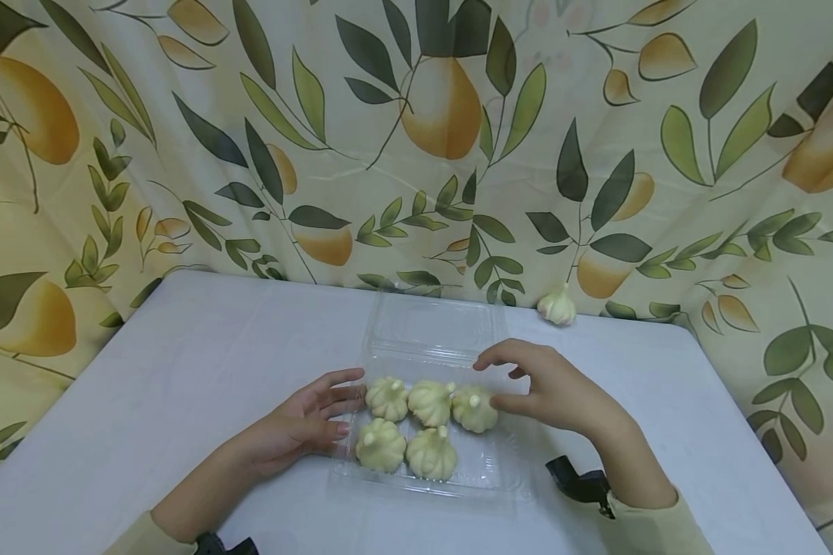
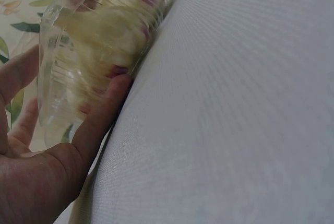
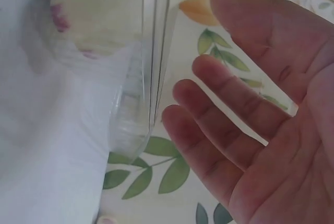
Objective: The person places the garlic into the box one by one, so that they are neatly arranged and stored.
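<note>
Several pale garlic bulbs (image 1: 430, 402) sit in a clear plastic clamshell box (image 1: 482, 470), three in the back row and two in front. My left hand (image 1: 298, 424) rests against the box's left side with fingers spread; in the left wrist view its thumb (image 2: 99, 122) lies along the wall beside the garlic. Over the box's right part hovers my right hand (image 1: 551, 385), its thumb tip close to the rightmost back bulb (image 1: 475, 408). Loosely bent and apart, the right fingers (image 3: 209, 122) hold nothing in the right wrist view.
The box's lid (image 1: 433, 324) is laid back toward the far edge of the white table (image 1: 250, 347). Another garlic bulb (image 1: 558, 306) sits at that edge, right of the lid. A fruit-patterned cloth (image 1: 389, 154) hangs behind the table.
</note>
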The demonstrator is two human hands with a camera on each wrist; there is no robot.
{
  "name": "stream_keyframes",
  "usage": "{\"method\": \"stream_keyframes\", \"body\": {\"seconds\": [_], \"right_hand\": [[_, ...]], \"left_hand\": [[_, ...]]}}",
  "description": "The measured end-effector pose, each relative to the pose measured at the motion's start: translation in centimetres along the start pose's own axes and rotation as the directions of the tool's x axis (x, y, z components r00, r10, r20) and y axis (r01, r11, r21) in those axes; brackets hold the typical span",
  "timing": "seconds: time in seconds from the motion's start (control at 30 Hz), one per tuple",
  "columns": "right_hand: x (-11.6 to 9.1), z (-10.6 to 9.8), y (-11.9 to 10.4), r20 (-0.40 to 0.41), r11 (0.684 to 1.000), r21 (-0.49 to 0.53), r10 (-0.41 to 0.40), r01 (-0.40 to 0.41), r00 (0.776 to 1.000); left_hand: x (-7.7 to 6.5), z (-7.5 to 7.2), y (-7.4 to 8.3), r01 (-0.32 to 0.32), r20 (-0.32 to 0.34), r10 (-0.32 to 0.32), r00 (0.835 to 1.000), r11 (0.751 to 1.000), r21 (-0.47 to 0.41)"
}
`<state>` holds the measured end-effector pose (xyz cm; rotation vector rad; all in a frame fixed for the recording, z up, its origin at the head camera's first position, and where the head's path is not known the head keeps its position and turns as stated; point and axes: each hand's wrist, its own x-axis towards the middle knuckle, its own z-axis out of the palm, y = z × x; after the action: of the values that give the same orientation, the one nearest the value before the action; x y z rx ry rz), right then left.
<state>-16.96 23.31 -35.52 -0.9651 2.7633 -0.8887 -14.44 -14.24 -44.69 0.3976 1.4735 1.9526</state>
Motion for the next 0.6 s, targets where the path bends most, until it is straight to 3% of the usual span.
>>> {"method": "stream_keyframes", "body": {"seconds": [0.6], "right_hand": [[-0.4,-1.2,2.8,-0.175,0.988,0.154,0.059,-0.032,0.983]], "left_hand": [[-0.1,0.1,0.2,0.015,-0.012,-0.015,1.000,1.000,0.018]]}}
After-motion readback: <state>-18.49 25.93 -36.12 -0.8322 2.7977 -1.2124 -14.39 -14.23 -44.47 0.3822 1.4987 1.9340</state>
